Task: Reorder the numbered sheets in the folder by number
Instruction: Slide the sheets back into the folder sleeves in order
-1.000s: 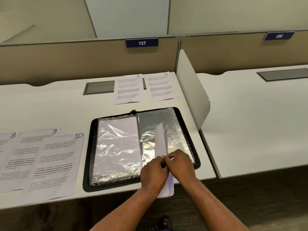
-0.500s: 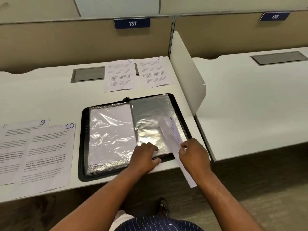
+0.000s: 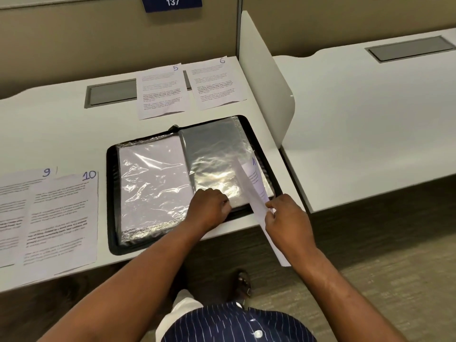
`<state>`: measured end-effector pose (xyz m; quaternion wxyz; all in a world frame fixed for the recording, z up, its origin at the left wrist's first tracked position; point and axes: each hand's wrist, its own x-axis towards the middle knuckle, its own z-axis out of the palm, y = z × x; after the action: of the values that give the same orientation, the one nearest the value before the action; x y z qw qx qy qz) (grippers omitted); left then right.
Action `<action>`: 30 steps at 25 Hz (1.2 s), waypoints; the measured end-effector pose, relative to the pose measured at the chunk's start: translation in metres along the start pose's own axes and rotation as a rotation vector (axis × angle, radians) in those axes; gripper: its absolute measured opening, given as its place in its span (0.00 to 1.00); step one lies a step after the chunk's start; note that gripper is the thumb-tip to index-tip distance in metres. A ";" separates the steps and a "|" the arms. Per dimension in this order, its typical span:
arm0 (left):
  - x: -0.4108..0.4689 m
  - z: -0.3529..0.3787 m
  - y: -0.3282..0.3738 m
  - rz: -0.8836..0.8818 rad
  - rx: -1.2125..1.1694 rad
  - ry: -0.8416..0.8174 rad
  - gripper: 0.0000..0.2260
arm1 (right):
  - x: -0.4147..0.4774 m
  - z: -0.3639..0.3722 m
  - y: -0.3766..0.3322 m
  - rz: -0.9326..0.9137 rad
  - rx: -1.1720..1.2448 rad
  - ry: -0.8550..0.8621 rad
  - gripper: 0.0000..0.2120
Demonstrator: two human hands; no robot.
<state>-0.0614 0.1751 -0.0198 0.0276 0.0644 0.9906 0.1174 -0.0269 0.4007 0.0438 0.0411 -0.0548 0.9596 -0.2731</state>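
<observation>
Sheets point(image 3: 161, 92) on the desk point(image 3: 49, 124) number four; right hand point(image 3: 288, 225) pinches a fifth sheet point(image 3: 255, 180); left hand point(image 3: 209, 209) grips the one folder point(image 3: 112, 193) by its sleeve point(image 3: 214, 154), fingers curled.

White desk point(image 3: 61, 134) carried an open black folder point(image 3: 112, 193) near its front edge. Sheet 5 point(image 3: 161, 92) and sheet 6 point(image 3: 216, 82) lay side by side behind it, sheet 10 point(image 3: 61, 218) overlapped sheet 9 point(image 3: 12, 206) at left, and a grey hatch point(image 3: 112, 93) sat inset at back.
</observation>
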 end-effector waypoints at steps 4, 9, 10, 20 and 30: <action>0.000 -0.003 0.001 -0.188 -0.186 -0.019 0.08 | -0.009 -0.002 0.001 -0.013 0.019 -0.018 0.13; 0.002 -0.006 -0.008 -0.364 -0.477 -0.121 0.09 | -0.021 -0.005 0.002 -0.064 0.053 -0.003 0.14; 0.002 -0.006 -0.010 -0.366 -0.498 -0.132 0.10 | -0.023 -0.006 0.002 -0.074 0.058 0.003 0.14; 0.000 -0.011 -0.012 -0.454 -0.593 -0.119 0.02 | -0.063 -0.003 -0.010 -0.294 0.051 0.014 0.14; -0.015 -0.017 -0.007 -0.606 -0.995 0.056 0.05 | -0.076 0.013 -0.011 -0.193 -0.214 -0.152 0.13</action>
<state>-0.0482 0.1622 -0.0043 0.0608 -0.2458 0.7909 0.5571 0.0511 0.3943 0.0426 0.0810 -0.1713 0.9676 -0.1668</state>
